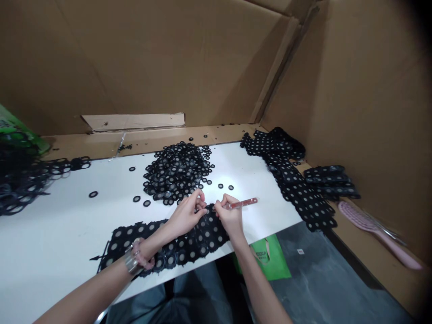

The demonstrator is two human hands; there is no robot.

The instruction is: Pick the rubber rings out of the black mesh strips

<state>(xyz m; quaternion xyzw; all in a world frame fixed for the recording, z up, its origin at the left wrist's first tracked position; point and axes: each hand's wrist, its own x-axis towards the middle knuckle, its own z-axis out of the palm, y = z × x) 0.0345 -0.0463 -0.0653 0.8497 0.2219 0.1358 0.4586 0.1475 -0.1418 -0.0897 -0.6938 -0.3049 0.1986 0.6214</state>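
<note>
My left hand [187,213] reaches over a strip of joined black rings [128,234] with pale round centres. Its fingers are curled towards the thumb at the strip's upper edge; what they pinch, if anything, is hidden. My right hand [229,213] is closed around a slim tool with a reddish-brown handle [246,202]. The handle points right, while the tool's tip is hidden at the strip's upper right corner. Just beyond my hands lies a heap of loose black rings [178,171]. A few single rings [137,199] are scattered around it.
Long dotted black strips [297,189] lie over the right end of the white table [60,243]. Folded strips [332,180] and a pink hairbrush [374,229] are farther right. Black tangled offcuts [20,180] lie left. Cardboard walls [168,58] enclose the back and right.
</note>
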